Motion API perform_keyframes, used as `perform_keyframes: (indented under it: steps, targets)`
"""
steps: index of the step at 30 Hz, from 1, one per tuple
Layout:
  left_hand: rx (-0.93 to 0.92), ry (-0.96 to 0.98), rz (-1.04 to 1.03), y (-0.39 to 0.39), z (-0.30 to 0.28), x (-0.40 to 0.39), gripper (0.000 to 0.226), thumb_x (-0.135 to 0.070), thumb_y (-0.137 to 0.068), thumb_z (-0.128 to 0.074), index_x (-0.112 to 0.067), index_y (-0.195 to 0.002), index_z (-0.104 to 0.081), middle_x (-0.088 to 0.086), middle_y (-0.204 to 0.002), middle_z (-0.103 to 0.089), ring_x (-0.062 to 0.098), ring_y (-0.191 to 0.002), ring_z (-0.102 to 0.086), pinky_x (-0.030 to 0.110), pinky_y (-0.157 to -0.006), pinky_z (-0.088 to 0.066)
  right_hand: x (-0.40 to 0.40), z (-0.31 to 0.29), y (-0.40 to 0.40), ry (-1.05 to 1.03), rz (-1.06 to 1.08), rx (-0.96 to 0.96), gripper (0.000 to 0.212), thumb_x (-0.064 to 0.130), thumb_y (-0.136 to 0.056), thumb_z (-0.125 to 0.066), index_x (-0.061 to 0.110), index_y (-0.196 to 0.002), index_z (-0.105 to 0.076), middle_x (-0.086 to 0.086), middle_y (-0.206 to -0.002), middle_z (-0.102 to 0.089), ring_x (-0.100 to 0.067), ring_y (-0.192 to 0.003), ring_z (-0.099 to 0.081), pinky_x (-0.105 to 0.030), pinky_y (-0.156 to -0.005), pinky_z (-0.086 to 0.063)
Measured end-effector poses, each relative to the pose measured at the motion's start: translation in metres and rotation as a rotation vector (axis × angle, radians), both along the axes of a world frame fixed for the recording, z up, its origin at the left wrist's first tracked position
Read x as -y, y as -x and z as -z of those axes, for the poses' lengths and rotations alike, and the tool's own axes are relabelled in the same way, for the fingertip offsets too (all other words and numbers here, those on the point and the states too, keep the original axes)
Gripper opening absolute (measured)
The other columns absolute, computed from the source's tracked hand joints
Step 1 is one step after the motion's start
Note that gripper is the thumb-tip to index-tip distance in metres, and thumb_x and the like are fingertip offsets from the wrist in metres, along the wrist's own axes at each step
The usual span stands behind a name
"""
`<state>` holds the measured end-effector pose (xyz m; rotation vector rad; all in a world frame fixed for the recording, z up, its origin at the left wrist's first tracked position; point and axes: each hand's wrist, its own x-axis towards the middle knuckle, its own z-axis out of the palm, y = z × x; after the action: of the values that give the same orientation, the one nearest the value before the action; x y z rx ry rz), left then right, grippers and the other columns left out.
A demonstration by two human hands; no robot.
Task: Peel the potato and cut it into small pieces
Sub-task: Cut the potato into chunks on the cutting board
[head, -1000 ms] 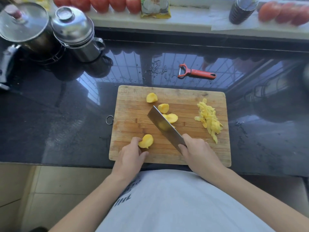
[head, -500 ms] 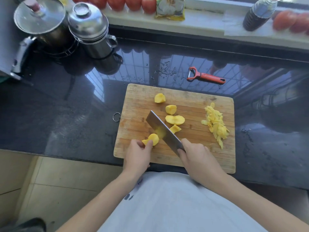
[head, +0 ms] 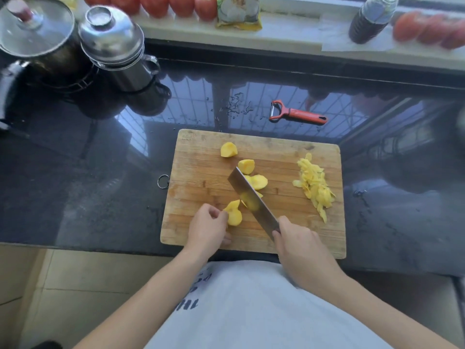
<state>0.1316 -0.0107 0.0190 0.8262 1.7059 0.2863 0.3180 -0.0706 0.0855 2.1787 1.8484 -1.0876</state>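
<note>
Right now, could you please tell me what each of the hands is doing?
Left hand: pinching a potato piece.
Right hand: gripping the knife.

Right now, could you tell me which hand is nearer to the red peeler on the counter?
Right. The right hand grips the knife at the board's near edge, below the red peeler. The left hand holds a potato piece farther left.
</note>
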Motion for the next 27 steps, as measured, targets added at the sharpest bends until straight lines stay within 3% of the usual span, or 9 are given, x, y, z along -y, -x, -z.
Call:
perform_keyframes:
  steps: [4, 11, 17, 21, 24, 27]
  targets:
    - [-0.025, -0.026, 0.046, -0.009, 0.006, -0.002, 0.024, -0.031, -0.105, -0.056, -0.007, -0.101, -0.056, 0.011, -0.082, -0.073, 0.022, -0.060, -0.074, 0.040, -0.065, -0.065, -0.001, 0.010, 0.007, -0.040, -0.091, 0.031, 0.018, 0.021, -0.105, -0.034, 0.027, -0.088, -0.035, 0.007, -0.079, -0.055, -0.029, -0.072, -0.058, -0.045, -0.061, -0.050]
    - [-0.056, -0.086, 0.066, -0.010, 0.014, 0.001, 0.025, -0.032, -0.104, -0.057, -0.010, -0.093, -0.052, 0.011, -0.074, -0.070, 0.025, -0.053, -0.072, 0.049, -0.061, -0.064, 0.001, 0.014, 0.011, -0.010, -0.249, 0.140, 0.023, 0.008, -0.098, -0.033, 0.025, -0.086, -0.023, 0.007, -0.073, -0.033, -0.031, -0.063, -0.038, -0.040, -0.056, -0.023]
    - [-0.106, -0.143, 0.114, -0.011, 0.013, 0.003, 0.015, -0.030, -0.104, -0.055, -0.018, -0.094, -0.054, 0.009, -0.085, -0.068, 0.026, -0.057, -0.071, 0.044, -0.056, -0.063, -0.006, 0.003, 0.018, 0.050, -0.312, 0.201, 0.017, 0.004, -0.095, -0.028, 0.021, -0.095, -0.025, -0.001, -0.096, -0.053, -0.036, -0.093, -0.063, -0.039, -0.064, -0.032]
    - [-0.090, -0.127, 0.125, -0.009, 0.014, 0.001, 0.010, -0.028, -0.104, -0.056, -0.019, -0.099, -0.056, 0.006, -0.083, -0.069, 0.025, -0.055, -0.072, 0.047, -0.062, -0.063, -0.009, 0.002, 0.021, 0.055, -0.361, 0.249, 0.020, 0.000, -0.092, -0.031, 0.019, -0.095, -0.023, 0.001, -0.082, -0.038, -0.035, -0.085, -0.061, -0.036, -0.058, -0.031]
    - [-0.078, -0.127, 0.136, -0.009, 0.015, 0.001, 0.007, -0.028, -0.103, -0.056, -0.021, -0.100, -0.057, 0.004, -0.084, -0.069, 0.024, -0.055, -0.072, 0.047, -0.067, -0.064, -0.012, 0.003, 0.024, 0.053, -0.386, 0.270, 0.021, -0.001, -0.092, -0.032, 0.018, -0.095, -0.023, 0.002, -0.075, -0.028, -0.036, -0.071, -0.048, -0.033, -0.048, -0.020]
    - [-0.056, -0.129, 0.126, -0.009, 0.015, 0.001, 0.005, -0.027, -0.103, -0.056, -0.023, -0.099, -0.058, 0.004, -0.087, -0.069, 0.023, -0.056, -0.073, 0.047, -0.066, -0.064, -0.016, 0.006, 0.025, 0.044, -0.374, 0.252, 0.021, -0.001, -0.094, -0.033, 0.017, -0.095, -0.024, 0.002, -0.075, -0.029, -0.034, -0.076, -0.058, -0.033, -0.047, -0.021]
